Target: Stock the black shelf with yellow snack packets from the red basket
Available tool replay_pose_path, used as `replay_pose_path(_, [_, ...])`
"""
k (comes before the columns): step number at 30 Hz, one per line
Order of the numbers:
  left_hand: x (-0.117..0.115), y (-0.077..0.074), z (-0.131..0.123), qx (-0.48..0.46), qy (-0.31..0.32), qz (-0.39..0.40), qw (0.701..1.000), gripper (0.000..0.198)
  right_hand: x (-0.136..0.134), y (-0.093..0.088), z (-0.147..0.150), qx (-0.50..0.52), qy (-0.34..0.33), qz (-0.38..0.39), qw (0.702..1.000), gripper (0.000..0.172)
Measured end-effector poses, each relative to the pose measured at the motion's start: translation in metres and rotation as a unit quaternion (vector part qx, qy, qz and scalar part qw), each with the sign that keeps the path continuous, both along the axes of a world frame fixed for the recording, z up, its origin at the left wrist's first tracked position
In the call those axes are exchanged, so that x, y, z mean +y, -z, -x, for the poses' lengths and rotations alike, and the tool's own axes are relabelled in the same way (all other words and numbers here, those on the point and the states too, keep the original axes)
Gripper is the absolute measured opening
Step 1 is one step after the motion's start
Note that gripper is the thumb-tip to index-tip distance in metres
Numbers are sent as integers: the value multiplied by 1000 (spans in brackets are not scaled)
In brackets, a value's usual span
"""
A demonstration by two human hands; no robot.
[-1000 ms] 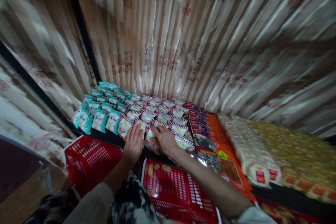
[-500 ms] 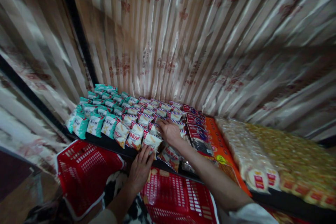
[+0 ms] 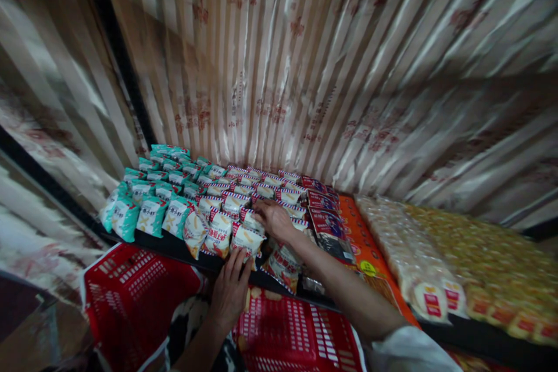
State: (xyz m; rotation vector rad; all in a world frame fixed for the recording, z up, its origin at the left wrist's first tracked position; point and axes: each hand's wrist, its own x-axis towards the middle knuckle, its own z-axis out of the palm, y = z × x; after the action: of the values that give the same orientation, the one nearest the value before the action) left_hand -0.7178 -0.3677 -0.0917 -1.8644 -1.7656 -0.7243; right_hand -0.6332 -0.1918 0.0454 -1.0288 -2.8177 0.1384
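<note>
My left hand [image 3: 229, 293] rests its outstretched fingers against the lower front of a white-and-red snack bag [image 3: 246, 239] at the shelf's front edge. Just behind that bag, my right hand [image 3: 275, 221] reaches in from the right, its fingers bent over the top of another snack bag [image 3: 251, 219]; the fingertips are partly hidden. Striped-top bags of the same kind stand in rows around both hands. One bag [image 3: 283, 264] leans at the front edge below my right wrist.
Teal snack bags [image 3: 151, 215] fill the shelf's left end. Dark red packets [image 3: 326, 224], an orange package [image 3: 360, 238] and clear-wrapped round snacks [image 3: 387, 250] lie to the right. Two red baskets [image 3: 139, 296] sit below the shelf. A dark upright post [image 3: 120, 64] stands at left.
The view has shifted slightly. My right hand has moved a little left over the bags, and my left hand stays low at the front bag.
</note>
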Motion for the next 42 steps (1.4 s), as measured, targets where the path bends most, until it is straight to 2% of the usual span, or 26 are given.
replay_pose_path(3, [0, 0, -3, -2, 1, 2, 1000, 44, 14, -5, -9, 4, 43, -52, 998, 35])
replay_pose_path(6, [1, 1, -4, -6, -3, 4, 1000, 46, 26, -9, -9, -37, 49, -75, 995, 37])
replay_pose_path(10, [2, 4, -4, -7, -7, 10, 1000, 49, 35, -9, 1, -87, 46, -54, 994, 30])
replay_pose_path(18, [5, 4, -4, -2, -18, -3, 1000, 48, 39, 4, 13, -21, 36, -43, 998, 25])
replay_pose_path(21, [5, 5, -4, 2, -16, -1, 1000, 49, 47, 1, 6, -11, 62, -10, 998, 29])
replay_pose_path(23, [5, 6, -5, -2, -16, 10, 1000, 50, 55, -5, 2, -14, 86, -26, 996, 32])
replay_pose_path(26, [5, 8, -6, -10, -15, 19, 1000, 52, 68, -13, 5, -71, 93, -65, 991, 34])
replay_pose_path(28, [5, 10, -7, -15, -13, 13, 1000, 52, 77, -16, 12, -109, 88, -63, 988, 33])
replay_pose_path(35, [9, 14, -5, -27, -11, -6, 1000, 53, 100, -9, 35, -156, 92, -31, 983, 34])
replay_pose_path(42, [10, 14, -7, -42, -19, -8, 999, 53, 108, -4, 38, -126, 98, -18, 987, 30])
